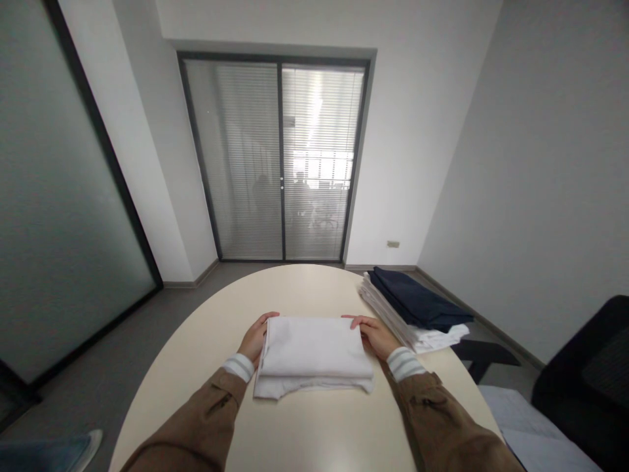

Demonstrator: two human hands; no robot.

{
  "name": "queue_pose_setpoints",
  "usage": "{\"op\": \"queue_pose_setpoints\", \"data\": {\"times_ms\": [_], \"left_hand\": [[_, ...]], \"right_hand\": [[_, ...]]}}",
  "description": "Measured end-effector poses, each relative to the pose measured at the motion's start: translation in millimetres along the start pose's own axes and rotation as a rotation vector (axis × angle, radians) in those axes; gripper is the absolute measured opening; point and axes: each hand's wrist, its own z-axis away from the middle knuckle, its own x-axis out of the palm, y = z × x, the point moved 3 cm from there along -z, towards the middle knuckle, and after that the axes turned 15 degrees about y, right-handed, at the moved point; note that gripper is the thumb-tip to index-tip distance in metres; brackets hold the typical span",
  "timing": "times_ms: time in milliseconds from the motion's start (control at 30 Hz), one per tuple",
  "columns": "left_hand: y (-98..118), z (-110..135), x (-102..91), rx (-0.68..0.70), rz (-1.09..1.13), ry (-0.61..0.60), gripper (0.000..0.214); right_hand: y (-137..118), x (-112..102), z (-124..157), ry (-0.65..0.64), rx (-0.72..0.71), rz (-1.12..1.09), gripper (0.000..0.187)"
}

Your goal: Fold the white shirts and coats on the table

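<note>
A folded white cloth [314,354] lies flat in the middle of the cream oval table [314,288]. My left hand [255,339] pinches its far left corner, fingers curled around the edge. At the far right corner my right hand [374,334] grips the cloth in the same way. Both arms wear brown sleeves with striped white cuffs.
A stack of folded cloths [415,308], dark navy on top of white ones, sits at the table's right edge. A dark chair [584,387] stands at the right. Glass doors with blinds [280,164] are behind the table, a glass partition [54,196] at the left.
</note>
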Motion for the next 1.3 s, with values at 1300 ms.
{"op": "queue_pose_setpoints", "data": {"times_ms": [1300], "left_hand": [[-20.2, 60.2, 6.5, 0.867, -1.434, -0.322, 0.071]], "right_hand": [[-10.2, 67.8, 66.0, 0.009, -0.438, 1.191, 0.066]]}}
